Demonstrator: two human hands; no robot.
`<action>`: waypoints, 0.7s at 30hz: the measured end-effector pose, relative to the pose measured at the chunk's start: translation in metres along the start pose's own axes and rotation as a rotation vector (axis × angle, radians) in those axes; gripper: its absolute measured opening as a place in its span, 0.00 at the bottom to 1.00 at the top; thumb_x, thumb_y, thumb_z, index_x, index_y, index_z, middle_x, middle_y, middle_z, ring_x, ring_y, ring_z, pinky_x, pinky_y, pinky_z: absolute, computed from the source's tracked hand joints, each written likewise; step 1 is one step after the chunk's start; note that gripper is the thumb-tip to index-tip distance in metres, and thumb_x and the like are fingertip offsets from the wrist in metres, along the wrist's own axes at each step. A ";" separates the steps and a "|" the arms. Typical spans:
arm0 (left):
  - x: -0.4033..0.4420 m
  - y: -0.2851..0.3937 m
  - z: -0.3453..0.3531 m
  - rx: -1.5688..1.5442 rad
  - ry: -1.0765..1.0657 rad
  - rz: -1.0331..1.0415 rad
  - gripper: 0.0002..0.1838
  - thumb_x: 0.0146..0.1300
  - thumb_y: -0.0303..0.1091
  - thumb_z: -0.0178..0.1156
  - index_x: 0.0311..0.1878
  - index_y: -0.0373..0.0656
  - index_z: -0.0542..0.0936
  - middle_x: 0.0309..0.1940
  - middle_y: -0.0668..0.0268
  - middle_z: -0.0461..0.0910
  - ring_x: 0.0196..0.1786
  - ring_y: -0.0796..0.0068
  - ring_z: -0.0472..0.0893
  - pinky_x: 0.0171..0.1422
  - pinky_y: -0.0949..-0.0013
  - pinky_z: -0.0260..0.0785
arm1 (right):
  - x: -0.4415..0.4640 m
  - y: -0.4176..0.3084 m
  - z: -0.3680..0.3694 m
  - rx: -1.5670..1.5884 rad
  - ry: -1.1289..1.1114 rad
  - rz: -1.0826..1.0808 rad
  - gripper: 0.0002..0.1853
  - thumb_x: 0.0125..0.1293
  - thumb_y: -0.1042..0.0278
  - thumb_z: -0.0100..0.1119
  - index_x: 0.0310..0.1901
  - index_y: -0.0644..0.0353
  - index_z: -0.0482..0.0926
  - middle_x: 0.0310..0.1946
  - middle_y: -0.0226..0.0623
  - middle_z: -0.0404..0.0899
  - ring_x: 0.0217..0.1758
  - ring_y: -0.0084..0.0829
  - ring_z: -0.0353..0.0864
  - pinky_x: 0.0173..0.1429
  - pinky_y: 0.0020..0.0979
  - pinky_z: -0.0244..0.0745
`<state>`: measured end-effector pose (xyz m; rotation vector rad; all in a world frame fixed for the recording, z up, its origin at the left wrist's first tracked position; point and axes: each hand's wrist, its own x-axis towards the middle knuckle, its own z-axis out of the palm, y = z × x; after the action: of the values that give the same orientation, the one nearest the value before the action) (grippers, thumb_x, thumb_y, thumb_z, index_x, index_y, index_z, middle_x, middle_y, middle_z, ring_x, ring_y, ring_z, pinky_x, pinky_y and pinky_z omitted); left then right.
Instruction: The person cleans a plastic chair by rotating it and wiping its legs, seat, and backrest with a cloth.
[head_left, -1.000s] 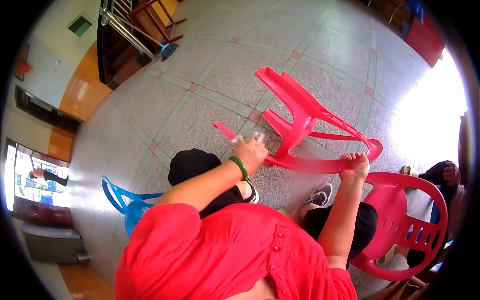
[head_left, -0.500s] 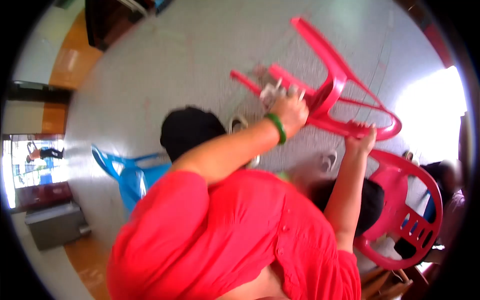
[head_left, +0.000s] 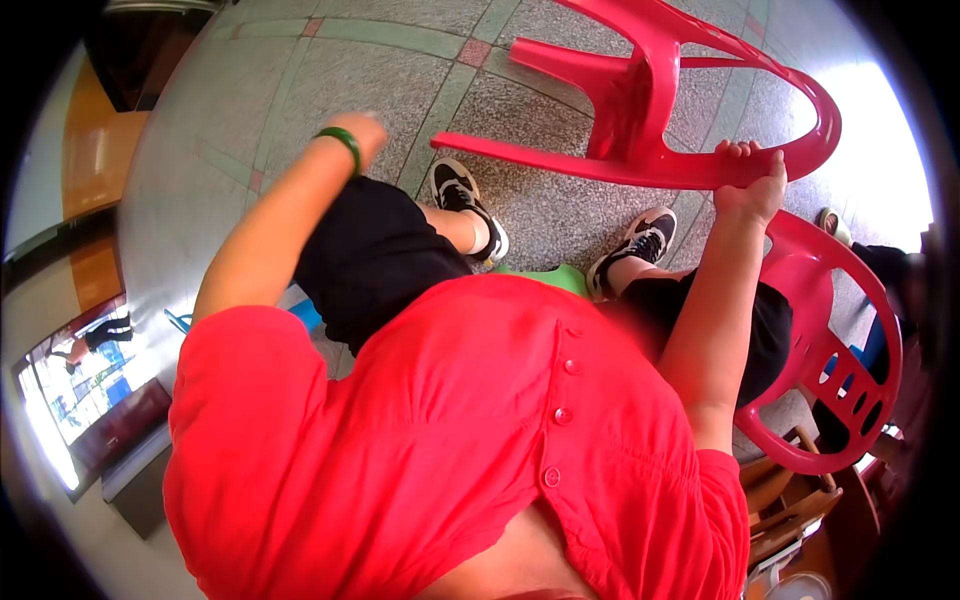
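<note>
A red plastic chair (head_left: 655,170) is tipped over in front of me, its legs pointing left and its curved rim on the right. My right hand (head_left: 755,195) is closed on that rim, fingers curled over the far side. Well apart from the chair, my left hand (head_left: 370,135), below a green bangle (head_left: 343,146), hovers above my knee in black shorts (head_left: 375,255). Blur and the angle hide its fingers, so whether it holds anything does not show.
Another red chair (head_left: 825,370) stands beside my right leg, with wooden furniture (head_left: 790,490) below it. Something green (head_left: 550,278) shows between my legs. A person's shoe (head_left: 833,226) is at the far right. Part of a blue plastic chair (head_left: 178,320) appears at left.
My left hand has come off the chair, where it had a whitish crumpled thing at its fingers, and swung left. The chair has shifted slightly, still in my right hand.
</note>
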<state>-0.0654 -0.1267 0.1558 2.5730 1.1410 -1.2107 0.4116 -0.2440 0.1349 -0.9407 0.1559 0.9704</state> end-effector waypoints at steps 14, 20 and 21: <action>-0.028 0.029 -0.141 -1.469 0.884 0.174 0.12 0.59 0.34 0.63 0.46 0.45 0.79 0.35 0.67 0.82 0.32 0.81 0.79 0.41 0.74 0.71 | -0.007 0.003 0.031 0.243 -0.008 0.050 0.14 0.66 0.62 0.41 0.34 0.67 0.61 0.27 0.40 0.61 0.29 0.36 0.64 0.44 0.47 0.69; 0.002 0.133 -0.185 -1.254 0.988 0.568 0.15 0.57 0.30 0.61 0.49 0.46 0.78 0.41 0.65 0.80 0.43 0.72 0.78 0.44 0.66 0.73 | -0.001 0.007 0.032 0.320 -0.051 0.092 0.16 0.68 0.57 0.40 0.34 0.65 0.62 0.28 0.40 0.62 0.31 0.36 0.65 0.48 0.48 0.70; 0.022 0.155 -0.183 -0.714 1.319 0.616 0.15 0.57 0.29 0.59 0.50 0.47 0.78 0.44 0.64 0.79 0.47 0.69 0.77 0.45 0.62 0.74 | 0.000 0.008 0.032 0.306 0.004 0.089 0.17 0.69 0.56 0.38 0.34 0.64 0.63 0.27 0.39 0.63 0.30 0.36 0.65 0.46 0.48 0.71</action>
<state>0.1614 -0.1597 0.2311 2.5409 0.4919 0.9925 0.3970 -0.2185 0.1497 -0.6590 0.3420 0.9933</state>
